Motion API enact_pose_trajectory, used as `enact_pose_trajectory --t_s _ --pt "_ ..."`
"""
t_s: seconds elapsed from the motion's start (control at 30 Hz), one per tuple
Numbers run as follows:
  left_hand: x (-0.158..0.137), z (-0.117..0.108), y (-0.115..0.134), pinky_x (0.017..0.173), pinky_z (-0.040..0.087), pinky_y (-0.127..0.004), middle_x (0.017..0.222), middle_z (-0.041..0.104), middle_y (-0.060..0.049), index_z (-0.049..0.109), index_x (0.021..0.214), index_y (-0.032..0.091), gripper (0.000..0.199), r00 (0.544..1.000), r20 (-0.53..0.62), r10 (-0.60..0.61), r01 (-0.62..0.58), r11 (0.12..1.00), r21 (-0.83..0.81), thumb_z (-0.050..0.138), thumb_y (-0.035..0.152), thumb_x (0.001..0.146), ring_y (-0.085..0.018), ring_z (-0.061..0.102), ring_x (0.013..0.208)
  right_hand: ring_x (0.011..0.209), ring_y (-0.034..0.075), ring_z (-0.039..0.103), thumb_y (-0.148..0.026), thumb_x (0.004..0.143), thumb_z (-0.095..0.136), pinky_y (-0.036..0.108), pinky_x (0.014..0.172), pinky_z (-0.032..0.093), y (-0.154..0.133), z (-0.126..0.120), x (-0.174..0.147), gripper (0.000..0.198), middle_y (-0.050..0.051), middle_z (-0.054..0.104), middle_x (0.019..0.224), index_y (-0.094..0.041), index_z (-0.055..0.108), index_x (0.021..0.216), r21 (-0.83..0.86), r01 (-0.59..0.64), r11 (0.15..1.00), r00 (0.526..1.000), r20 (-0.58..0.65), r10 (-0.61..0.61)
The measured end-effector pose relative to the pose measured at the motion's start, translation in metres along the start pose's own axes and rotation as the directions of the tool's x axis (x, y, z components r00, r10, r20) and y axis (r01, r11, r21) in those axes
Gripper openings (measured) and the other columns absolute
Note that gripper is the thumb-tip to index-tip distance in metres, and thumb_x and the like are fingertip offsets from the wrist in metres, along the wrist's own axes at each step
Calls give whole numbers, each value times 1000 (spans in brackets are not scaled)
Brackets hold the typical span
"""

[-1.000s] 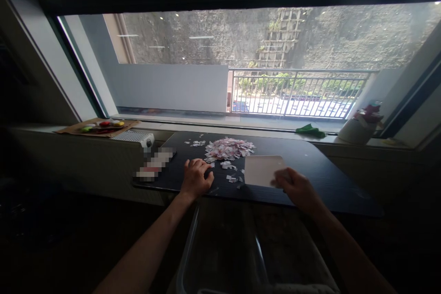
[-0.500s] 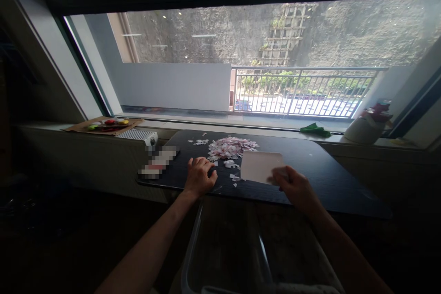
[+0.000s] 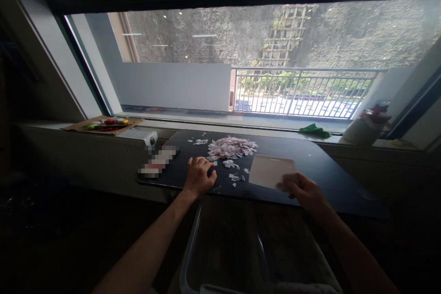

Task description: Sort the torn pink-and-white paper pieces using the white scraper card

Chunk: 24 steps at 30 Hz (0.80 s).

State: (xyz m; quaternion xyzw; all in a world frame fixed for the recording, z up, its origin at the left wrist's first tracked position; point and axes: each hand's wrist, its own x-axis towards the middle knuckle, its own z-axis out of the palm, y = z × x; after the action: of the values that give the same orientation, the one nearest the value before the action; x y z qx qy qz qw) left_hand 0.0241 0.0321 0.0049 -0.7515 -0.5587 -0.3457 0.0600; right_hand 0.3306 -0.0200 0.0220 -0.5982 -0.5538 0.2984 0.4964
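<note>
My right hand (image 3: 303, 189) is closed on the near right corner of a pale, flat rectangular board (image 3: 272, 171) with rounded corners. It is held over the right part of the dark tabletop (image 3: 330, 181). A heap of small torn pink and white paper scraps (image 3: 232, 147) lies left of the board, toward the window. Loose white scraps (image 3: 234, 177) are scattered between the board and my left hand (image 3: 200, 175). That hand rests by the table's near edge, loosely curved, thumb apart from the fingers, holding nothing.
Below the table's near edge stands a clear plastic bin (image 3: 189, 257). A blurred-out item (image 3: 158, 163) lies at the table's left end. Along the sill are a brown sheet with colourful pieces (image 3: 106, 125), a green cloth (image 3: 314, 130) and a pale pot (image 3: 365, 129).
My right hand and the pale board have moved a little to the right and nearer, away from the heap. A few loose scraps now show left of the board. My left hand stays put.
</note>
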Motion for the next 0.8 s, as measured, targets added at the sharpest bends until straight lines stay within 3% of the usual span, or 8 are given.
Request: enact_pose_trajectory --t_s 0.27,0.43,0.6,0.8 --pt "0 -2 1 107 24 -56 95 68 -7 67 88 23 17 1000 11 -2 2 1000 -8 53 25 78 -27 54 108 39 9 50 -33 69 61 23 35 41 5 11 5 15 -2 63 61 -19 62 72 -13 -92 996 993 67 93" --pt "0 -2 2 107 23 -55 95 68 -6 66 87 24 16 1000 8 -3 3 1000 -12 54 24 77 -27 53 108 46 12 55 -36 69 61 22 36 42 2 18 -2 18 -1 65 62 -19 64 74 28 -120 992 985 125 116" --pt "0 -2 2 107 24 -55 95 68 -6 67 87 23 16 1000 8 -8 8 1000 -8 54 24 77 -27 54 108 51 13 57 -37 69 60 23 38 44 2 10 -5 21 1 66 68 -19 64 78 59 -135 989 986 106 128" --pt "0 -2 2 107 23 -55 95 68 -6 67 88 22 17 1000 13 -8 8 1000 -3 53 24 78 -27 54 109 42 10 51 -33 68 62 23 36 40 4 1 -5 17 -1 66 64 -19 64 77 53 -150 987 987 73 146"
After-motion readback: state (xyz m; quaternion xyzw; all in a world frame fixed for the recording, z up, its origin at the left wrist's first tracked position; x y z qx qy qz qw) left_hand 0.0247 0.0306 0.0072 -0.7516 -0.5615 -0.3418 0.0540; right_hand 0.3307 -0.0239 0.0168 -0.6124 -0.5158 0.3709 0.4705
